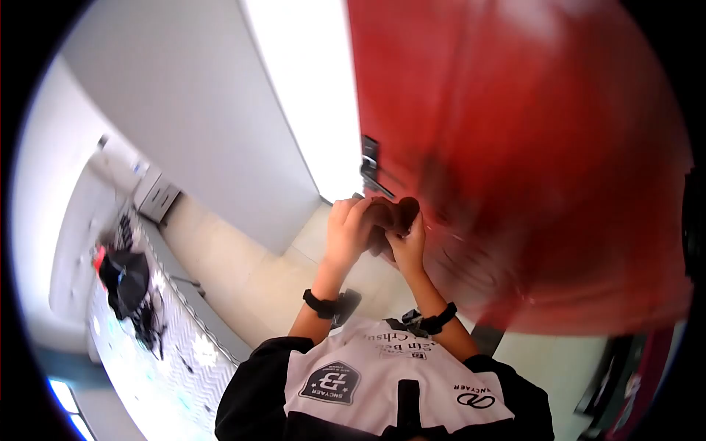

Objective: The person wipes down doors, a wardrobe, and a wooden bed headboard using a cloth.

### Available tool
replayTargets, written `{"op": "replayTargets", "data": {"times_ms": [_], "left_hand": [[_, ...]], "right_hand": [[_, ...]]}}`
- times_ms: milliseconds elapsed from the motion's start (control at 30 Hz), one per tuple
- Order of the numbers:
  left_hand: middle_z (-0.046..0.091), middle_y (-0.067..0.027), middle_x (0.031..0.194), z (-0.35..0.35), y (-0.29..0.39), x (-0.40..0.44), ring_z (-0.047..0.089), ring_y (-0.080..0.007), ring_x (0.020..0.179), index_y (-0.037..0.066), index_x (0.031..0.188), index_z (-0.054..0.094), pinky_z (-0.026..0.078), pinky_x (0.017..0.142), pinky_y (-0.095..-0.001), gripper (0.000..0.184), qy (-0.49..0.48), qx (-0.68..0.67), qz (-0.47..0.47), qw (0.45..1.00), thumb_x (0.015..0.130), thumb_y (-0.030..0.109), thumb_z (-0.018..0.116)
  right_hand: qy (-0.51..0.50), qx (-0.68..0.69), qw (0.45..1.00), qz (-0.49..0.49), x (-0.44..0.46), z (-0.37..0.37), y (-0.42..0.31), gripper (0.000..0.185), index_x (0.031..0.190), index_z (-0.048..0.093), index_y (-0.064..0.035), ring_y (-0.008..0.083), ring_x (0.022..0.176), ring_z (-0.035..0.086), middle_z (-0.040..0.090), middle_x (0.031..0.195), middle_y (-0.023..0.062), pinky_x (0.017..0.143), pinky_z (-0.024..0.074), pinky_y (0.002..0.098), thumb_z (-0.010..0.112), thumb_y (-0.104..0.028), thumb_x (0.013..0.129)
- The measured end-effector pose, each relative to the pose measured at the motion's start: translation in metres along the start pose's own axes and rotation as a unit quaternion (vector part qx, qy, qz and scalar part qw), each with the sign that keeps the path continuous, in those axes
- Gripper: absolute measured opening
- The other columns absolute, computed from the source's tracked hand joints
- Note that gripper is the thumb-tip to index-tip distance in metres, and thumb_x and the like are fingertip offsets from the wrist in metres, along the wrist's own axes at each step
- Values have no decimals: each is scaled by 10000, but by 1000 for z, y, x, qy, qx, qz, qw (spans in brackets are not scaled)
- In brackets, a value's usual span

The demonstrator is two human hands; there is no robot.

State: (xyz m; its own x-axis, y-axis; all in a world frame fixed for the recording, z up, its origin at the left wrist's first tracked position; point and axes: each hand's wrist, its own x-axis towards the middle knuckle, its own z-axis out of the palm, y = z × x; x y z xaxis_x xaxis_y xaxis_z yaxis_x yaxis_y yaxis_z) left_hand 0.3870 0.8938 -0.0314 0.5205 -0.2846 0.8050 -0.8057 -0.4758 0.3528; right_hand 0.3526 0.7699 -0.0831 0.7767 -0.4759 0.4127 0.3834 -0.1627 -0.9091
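Note:
In front of my chest, both hands are on a dark brown, soft-looking item (394, 213) with rounded lobes; its exact kind I cannot make out. My left hand (346, 231) wraps around its left side, fingers curled over the top. On the other side, my right hand (410, 244) grips it with the thumb showing against the brown surface. Some of the item is hidden behind the fingers. Just beyond the hands is a red door (515, 162), partly blurred, with a black lever handle (376, 180). Black bands with small devices circle both wrists.
Left of the door runs a bright white strip (312, 81) and a grey panel (198, 110). A patterned white mattress or table surface (184, 353) at the left carries a black umbrella-like item (126, 279) and cables. A small drawer unit (157, 197) stands behind it on the tiled floor (235, 287).

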Motion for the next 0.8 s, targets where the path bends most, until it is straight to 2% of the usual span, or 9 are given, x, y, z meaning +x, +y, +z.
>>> {"op": "replayTargets", "data": {"times_ms": [33,100,233,367,533,567,633,667,800], "left_hand": [[561,-115,894,-13,-9,-8,511,-302,794,27,1018,577,436,710,-361,367,31,5,-31,999,662,-55,611],[559,-110,884,-56,-13,-24,508,-300,789,26,1007,581,437,707,-355,365,67,28,-53,996,656,-67,613],[554,-105,891,-143,-19,-79,511,-302,812,23,986,590,443,720,-370,372,122,108,-115,980,627,-58,638],[541,-99,907,-210,-20,-139,505,-297,824,20,976,589,443,719,-370,359,157,164,-164,960,627,-46,642],[516,-117,955,-220,-85,-121,490,-304,854,10,969,583,436,728,-379,329,218,242,-230,917,645,-34,621],[516,-117,955,-221,-95,-121,490,-304,854,10,969,583,436,728,-379,329,226,254,-227,913,645,-34,621],[510,-120,976,-229,-102,-126,488,-309,870,6,967,584,433,744,-391,316,224,263,-263,901,654,-22,616],[495,-102,1009,-220,-121,-129,485,-305,892,6,979,574,436,774,-382,385,219,282,-260,897,602,-13,654],[484,-128,1067,-213,-169,-98,487,-326,928,-9,1017,569,440,799,-393,425,180,319,-279,888,601,1,653]], "right_hand": [[-26,4,1000,-12,-4,18,8,432,1104,472,-16,184,936,559,568,978,74,779,459,307,678,-73,728],[-100,72,991,54,-26,46,10,450,1137,458,-20,191,961,557,564,1010,78,806,458,313,659,-65,737],[-176,-36,984,8,-89,106,-15,473,1181,429,-48,240,979,563,550,1057,121,774,487,333,629,-67,753],[-233,-18,970,70,-135,153,-37,496,1199,425,-51,232,999,554,533,1095,116,758,495,335,642,-83,754],[-254,17,967,-7,-79,222,5,543,1247,434,-28,230,1009,544,526,1090,102,799,487,343,623,-32,738],[-272,-6,962,-30,-73,233,14,500,1257,424,-21,154,949,515,503,1062,52,766,479,269,601,-23,790],[-276,-21,957,-82,-74,246,11,473,1228,455,-12,151,876,511,503,984,52,700,471,263,610,-29,781],[-279,-14,957,-82,-62,260,24,473,1228,455,-12,151,876,511,503,984,52,700,471,263,610,-29,781],[-286,2,949,-136,-13,306,53,434,1168,483,7,170,837,513,505,943,73,662,450,272,617,-13,756]]}}
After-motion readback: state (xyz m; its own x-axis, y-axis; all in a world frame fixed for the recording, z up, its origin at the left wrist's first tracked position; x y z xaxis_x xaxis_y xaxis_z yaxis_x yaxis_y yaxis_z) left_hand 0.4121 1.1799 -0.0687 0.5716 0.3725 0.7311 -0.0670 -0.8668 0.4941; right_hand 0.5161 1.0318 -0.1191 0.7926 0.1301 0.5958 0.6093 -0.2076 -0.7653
